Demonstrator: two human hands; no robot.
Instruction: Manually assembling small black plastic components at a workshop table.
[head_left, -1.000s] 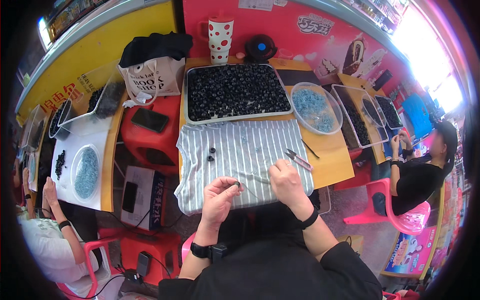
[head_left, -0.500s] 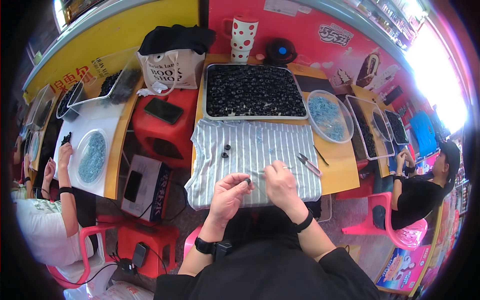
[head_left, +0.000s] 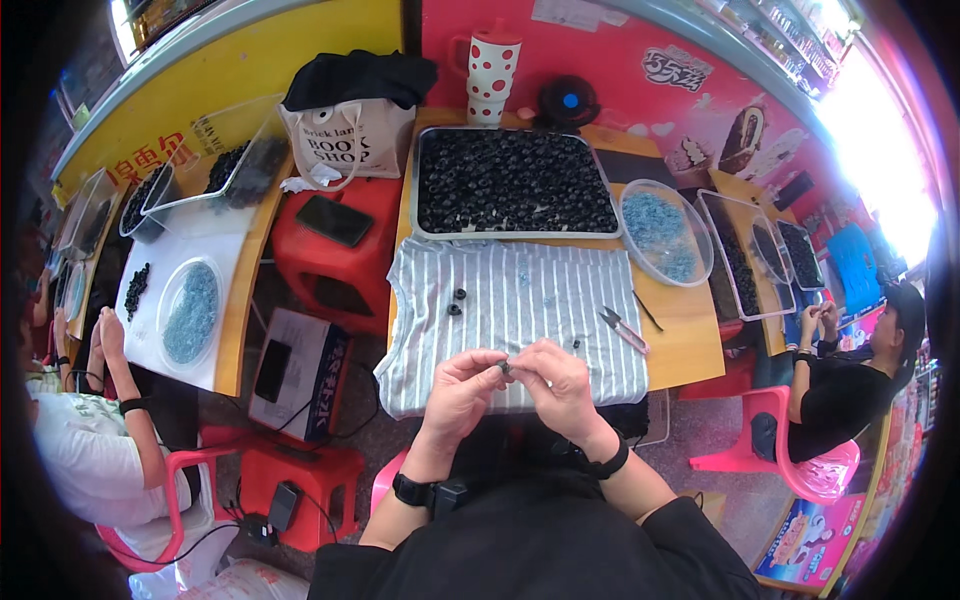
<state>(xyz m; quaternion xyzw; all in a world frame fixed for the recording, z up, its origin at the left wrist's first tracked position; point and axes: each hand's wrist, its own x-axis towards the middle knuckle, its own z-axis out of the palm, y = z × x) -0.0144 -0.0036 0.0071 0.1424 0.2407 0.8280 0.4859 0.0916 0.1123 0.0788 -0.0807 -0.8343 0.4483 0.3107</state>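
Left hand (head_left: 458, 395) around dark piece (head_left: 504, 367)

The person's bare left hand (head_left: 460, 395) and bare right hand (head_left: 558, 390) meet before the body; left thumb (head_left: 485, 380) pinches, right fingers (head_left: 541, 360) curl; 2 bare forearms (head_left: 640, 482) angle inward, wrists (head_left: 432, 455) apart.

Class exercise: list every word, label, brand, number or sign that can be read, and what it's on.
Wording not copied; lettering stands on:
Cream tote bag: black, clear.
Yellow wall panel: large red characters.
Pink wall panel: stylised logo.
Blue-sided carton: white characters, sideways.
Pink-and-blue poster: blurred.
White paper sheet: too small to read.
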